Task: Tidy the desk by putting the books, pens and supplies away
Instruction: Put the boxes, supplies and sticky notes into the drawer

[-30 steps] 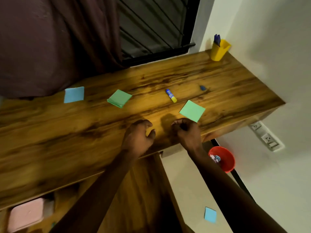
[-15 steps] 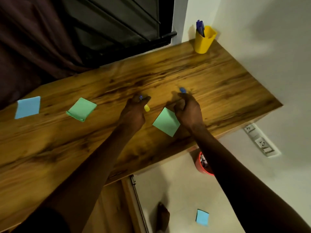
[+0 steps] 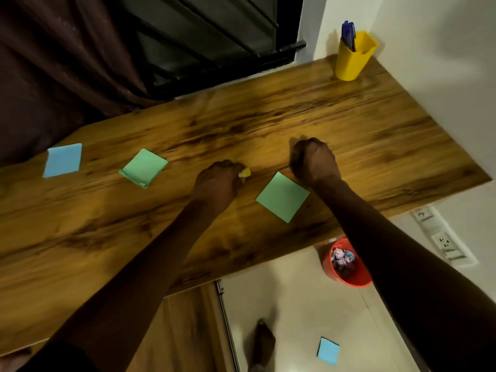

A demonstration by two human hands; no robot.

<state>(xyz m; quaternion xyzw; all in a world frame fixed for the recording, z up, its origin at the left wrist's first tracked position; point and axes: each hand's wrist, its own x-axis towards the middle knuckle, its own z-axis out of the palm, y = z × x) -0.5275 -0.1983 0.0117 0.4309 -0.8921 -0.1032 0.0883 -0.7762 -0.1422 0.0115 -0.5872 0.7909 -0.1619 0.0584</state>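
My left hand (image 3: pixel 214 183) is closed around a glue stick (image 3: pixel 244 173); only its yellow end pokes out by the thumb. My right hand (image 3: pixel 314 162) is a closed fist resting on the wooden desk (image 3: pixel 268 116); the small blue item that lay there is hidden, and I cannot tell if the fist holds it. A green sticky pad (image 3: pixel 283 196) lies between my forearms. A second green pad (image 3: pixel 143 167) and a blue pad (image 3: pixel 63 160) lie to the left. A yellow pen cup (image 3: pixel 351 59) with blue pens stands at the far right corner.
A dark curtain (image 3: pixel 53 63) and a barred window (image 3: pixel 214 36) back the desk. On the floor under the desk edge are a red bin (image 3: pixel 349 267) with crumpled paper, a blue pad (image 3: pixel 328 350) and my foot (image 3: pixel 264 342). Wall sockets (image 3: pixel 442 241) sit at right.
Both hands reached forward from the desk's front edge. The left closed over the glue stick; the right closed over the spot where the small blue item lay.
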